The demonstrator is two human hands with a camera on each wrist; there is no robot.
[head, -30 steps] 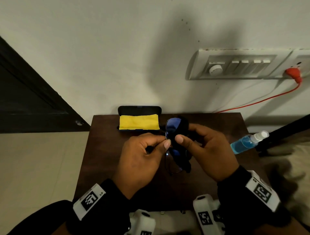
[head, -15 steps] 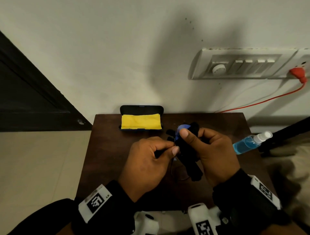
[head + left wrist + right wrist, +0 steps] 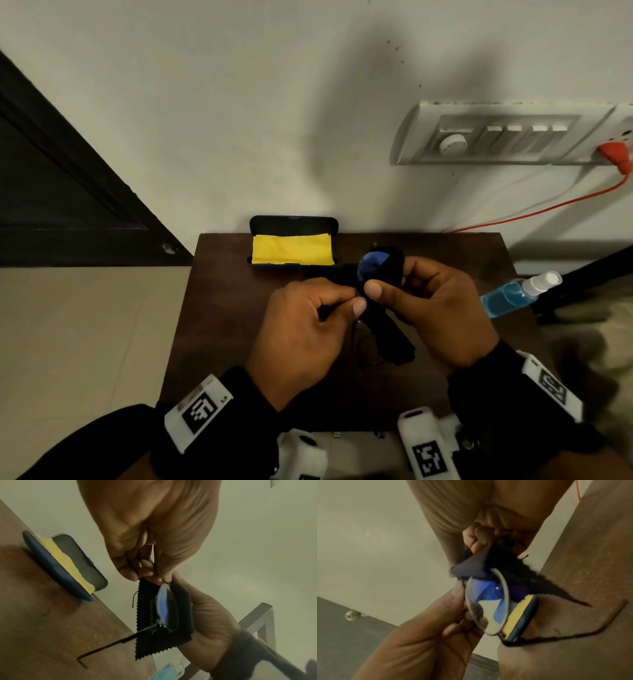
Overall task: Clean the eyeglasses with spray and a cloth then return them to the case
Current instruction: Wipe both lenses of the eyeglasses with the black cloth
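1. A dark door (image 3: 51, 192) fills the left side, beside pale floor (image 3: 85, 342).
2. The case (image 3: 294, 222) lies open at the back of the brown table (image 3: 219, 325), against the wall (image 3: 205, 102), with a yellow cloth (image 3: 292, 249) in it.
3. The left hand (image 3: 301, 339) is above the table's middle, thumb and fingers curled, pinching the glasses (image 3: 165, 607) by the frame at one end of a lens.
4. The glasses are held in the air between both hands, just in front of the case; one temple (image 3: 109, 645) hangs open towards the table.
5. A black cloth (image 3: 154, 639) is wrapped round the bluish lens, its zigzag edge hanging down.
6. The right hand (image 3: 435, 308) grips that cloth, thumb pressed on it over the lens, fingers curled behind.
7. The spray bottle (image 3: 513, 294), with blue liquid, lies on its side at the table's right edge.
8. A switchboard (image 3: 507, 137) is on the wall, with a red plug (image 3: 613, 152) and cord.
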